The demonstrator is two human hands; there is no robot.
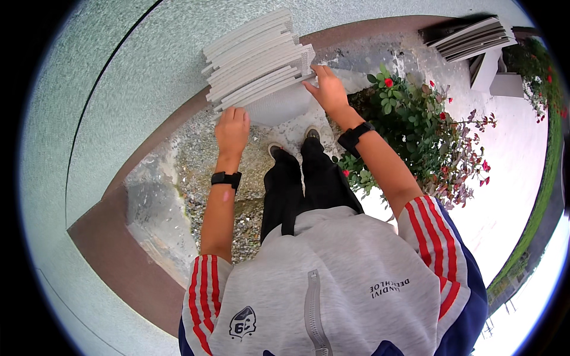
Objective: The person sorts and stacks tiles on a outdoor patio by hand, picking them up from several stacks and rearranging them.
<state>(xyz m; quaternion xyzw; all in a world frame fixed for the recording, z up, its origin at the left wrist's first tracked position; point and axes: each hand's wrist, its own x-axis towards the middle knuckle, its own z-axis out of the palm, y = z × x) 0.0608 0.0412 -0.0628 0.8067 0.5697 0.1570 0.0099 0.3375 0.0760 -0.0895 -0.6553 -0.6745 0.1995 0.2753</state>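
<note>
A stack of thin, whitish-grey flat boards or tiles [255, 54], uneven at the edges, rises beside the wall at the top centre. My left hand [233, 127] has its fingers curled over the near left edge of a light grey sheet [277, 107] at the front of the stack. At the other end of that sheet, my right hand [329, 95] grips the edge with fingers and thumb, close to the stack's right side. The fingertips of both hands are partly hidden. Below the sheet, my two shoes stand on rough, pale ground.
A pale speckled wall [95, 71] with a brown base band [119, 249] curves along the left and top. A rose bush [427, 142] grows close on my right. More stacked dark and grey panels [469, 38] lie at the upper right, beside pale paving [504, 178].
</note>
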